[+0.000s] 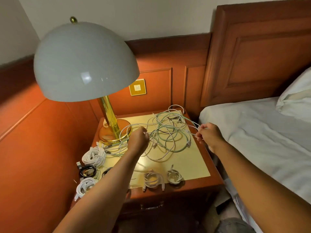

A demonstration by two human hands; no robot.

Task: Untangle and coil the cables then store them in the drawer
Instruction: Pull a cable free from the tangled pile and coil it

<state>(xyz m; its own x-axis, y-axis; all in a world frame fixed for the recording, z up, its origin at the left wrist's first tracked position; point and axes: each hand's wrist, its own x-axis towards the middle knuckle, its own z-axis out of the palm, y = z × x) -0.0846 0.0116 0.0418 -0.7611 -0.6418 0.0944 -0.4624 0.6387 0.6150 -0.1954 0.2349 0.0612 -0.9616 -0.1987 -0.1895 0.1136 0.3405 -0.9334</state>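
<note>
The lamp [87, 64] stands on the desk [188, 167] touching the tangle of cables [166, 132]; a hard pull could tip it. The left hand [138, 140] and the right hand [208, 133] each pinch a white strand, so pulling apart may tighten knots. The coiled cables [93, 156] at the edge could fall.

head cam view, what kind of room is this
Most likely a hotel bedroom. A bed with white sheets and a pillow stands against a wooden headboard, beside a nightstand carrying a domed brass lamp and the cables.
</note>
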